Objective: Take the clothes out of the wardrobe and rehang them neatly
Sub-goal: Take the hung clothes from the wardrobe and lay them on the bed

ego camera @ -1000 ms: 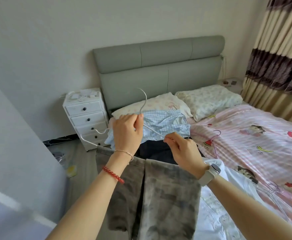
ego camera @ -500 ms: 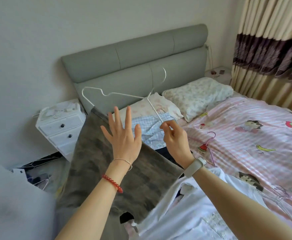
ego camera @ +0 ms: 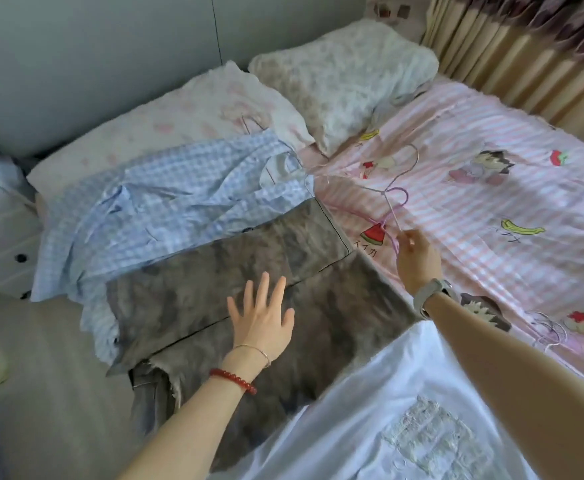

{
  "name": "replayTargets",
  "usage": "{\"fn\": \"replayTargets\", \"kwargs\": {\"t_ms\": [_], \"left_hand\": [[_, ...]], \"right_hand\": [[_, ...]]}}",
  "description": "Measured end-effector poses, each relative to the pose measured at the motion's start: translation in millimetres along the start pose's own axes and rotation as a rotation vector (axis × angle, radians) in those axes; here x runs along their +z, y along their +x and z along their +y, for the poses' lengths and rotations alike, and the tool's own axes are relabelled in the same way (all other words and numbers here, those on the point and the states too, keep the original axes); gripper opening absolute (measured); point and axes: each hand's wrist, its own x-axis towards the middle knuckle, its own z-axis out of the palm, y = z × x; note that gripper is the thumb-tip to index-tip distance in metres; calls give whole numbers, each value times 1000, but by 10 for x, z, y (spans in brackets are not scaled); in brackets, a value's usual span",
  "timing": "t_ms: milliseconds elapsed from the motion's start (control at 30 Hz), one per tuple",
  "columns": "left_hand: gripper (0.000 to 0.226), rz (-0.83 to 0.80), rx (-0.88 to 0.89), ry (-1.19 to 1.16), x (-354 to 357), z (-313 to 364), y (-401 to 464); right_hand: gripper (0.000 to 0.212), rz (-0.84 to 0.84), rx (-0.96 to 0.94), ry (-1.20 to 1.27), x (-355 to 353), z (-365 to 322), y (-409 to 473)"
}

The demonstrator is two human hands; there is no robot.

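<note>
Lying flat on bed (ego camera: 491, 168), grey trousers (ego camera: 249, 271) overlap blue checked shirt (ego camera: 166, 202) on pillow side, white top (ego camera: 387, 410) on near side. Left hand (ego camera: 261, 318) spread flat on trousers, holding nothing. Right hand (ego camera: 417, 252) pinches pink hanger (ego camera: 389, 216) just beside trousers. Judgement: trousers soft, floppy, med weight; grab at waistband w/ both hands. Hanger thin, light, prob springy.

Both forearms are bare, no sleeves showing. The left wrist, lower centre of the frame, wears a red bead bracelet (ego camera: 233, 381) and, nearer the left hand (ego camera: 261, 318), a thin gold chain bracelet (ego camera: 254, 351). The right wrist carries a smartwatch (ego camera: 434, 295) on a pale grey strap.
</note>
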Motion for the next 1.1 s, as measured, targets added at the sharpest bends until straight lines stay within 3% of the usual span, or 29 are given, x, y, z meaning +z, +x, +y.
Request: {"fn": "replayTargets", "kwargs": {"t_ms": [167, 300, 367, 467, 600, 867, 1100], "left_hand": [[60, -32, -2, 121, 573, -246, 273], [59, -26, 2, 166, 754, -291, 361], [59, -54, 3, 173, 739, -282, 377], [57, -100, 0, 141, 594, -259, 331], [54, -55, -65, 17, 248, -248, 110], [53, 293, -130, -13, -443, -91, -1454], [47, 355, -327, -162, 74, -274, -3348]], "right_hand": [[30, -23, 79, -134, 267, 426, 432], [40, -329, 126, -368, 447, 557, 440], [47, -403, 118, -466, 450, 535, 374], [61, -390, 47, -489, 326, 383, 234], [56, -368, -73, -447, 87, 115, -108], [45, -426, -428, -218, -476, -323, -1764], [39, -641, -712, -72, -709, -148, -3578]]}}
